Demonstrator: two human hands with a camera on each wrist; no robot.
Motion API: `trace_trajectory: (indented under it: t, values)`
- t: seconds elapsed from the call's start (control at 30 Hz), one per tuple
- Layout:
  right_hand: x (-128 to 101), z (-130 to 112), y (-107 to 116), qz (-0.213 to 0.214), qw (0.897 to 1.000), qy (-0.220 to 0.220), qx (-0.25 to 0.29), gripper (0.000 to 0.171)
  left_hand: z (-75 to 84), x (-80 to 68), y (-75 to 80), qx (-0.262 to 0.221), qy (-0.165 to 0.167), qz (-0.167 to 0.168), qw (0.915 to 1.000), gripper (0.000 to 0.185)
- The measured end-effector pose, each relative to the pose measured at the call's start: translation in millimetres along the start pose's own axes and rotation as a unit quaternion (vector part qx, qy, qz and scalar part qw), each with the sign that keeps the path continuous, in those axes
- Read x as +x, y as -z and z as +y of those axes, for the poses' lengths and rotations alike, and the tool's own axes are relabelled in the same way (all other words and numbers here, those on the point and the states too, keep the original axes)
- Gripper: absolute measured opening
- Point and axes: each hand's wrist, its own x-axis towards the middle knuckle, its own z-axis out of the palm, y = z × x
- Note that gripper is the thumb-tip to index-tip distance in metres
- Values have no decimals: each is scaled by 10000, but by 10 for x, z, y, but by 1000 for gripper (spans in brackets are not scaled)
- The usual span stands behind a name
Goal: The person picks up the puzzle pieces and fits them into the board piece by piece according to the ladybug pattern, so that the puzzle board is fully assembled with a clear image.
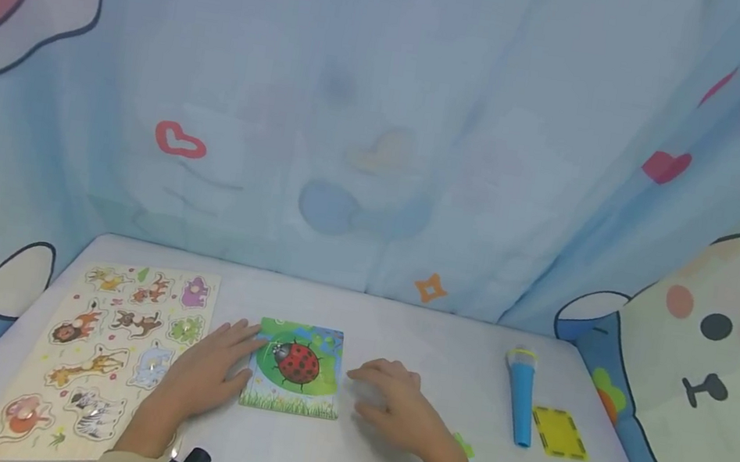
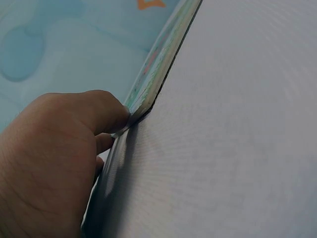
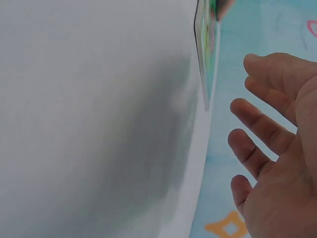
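Note:
A square ladybug picture board (image 1: 298, 369) lies flat at the middle of the white table, its edge also showing in the left wrist view. At its left side is my left hand (image 1: 208, 374), fingertips over the upper left edge and thumb right at the lower left edge. The left wrist view has the thumb (image 2: 106, 114) against the board's corner. To the board's right, my right hand (image 1: 398, 405) hovers with fingers spread and loosely bent. A gap separates it from the board, and the right wrist view has nothing between its fingers (image 3: 255, 119).
A wooden animal puzzle board (image 1: 41, 366) lies on the left, partly behind my left forearm. On the right are a blue toy microphone (image 1: 520, 402) and a yellow square frame (image 1: 560, 433). A small green piece (image 1: 464, 445) lies by my right wrist. A printed curtain (image 1: 385, 123) hangs behind the table.

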Motion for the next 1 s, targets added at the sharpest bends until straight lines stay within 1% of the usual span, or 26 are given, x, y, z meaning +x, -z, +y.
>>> trace_trajectory:
  t: [0.1, 0.2, 0.33, 0.47, 0.57, 0.73, 0.83, 1.0]
  values:
    - [-103, 116, 85, 188, 9992, -343, 2, 41, -8, 1, -2, 13, 18, -4, 10000, 48]
    - [-214, 251, 150, 324, 9973, -646, -138, 42, -8, -1, 1, -34, 18, -9, 10000, 48]
    - [-375, 429, 221, 341, 9941, -1007, -217, 43, -1, -4, 9, -79, 11, -13, 10000, 48]
    - [-526, 575, 277, 193, 9888, -1459, -258, 44, 2, 4, 13, -55, -6, -17, 10000, 47]
    - [-626, 657, 318, 49, 9853, -1686, -276, 45, 0, 10, 14, -22, -14, -12, 10000, 48]
    - [-763, 755, 368, -244, 9811, -1907, -198, 48, -4, 8, 14, -25, 32, -39, 10000, 48]
    - [-828, 809, 369, -435, 9782, -2019, -222, 52, -4, 5, 10, -64, 65, -75, 9999, 48]
    - [-921, 866, 368, -674, 9774, -1988, -260, 57, -5, 9, 4, -75, 73, -73, 9999, 48]
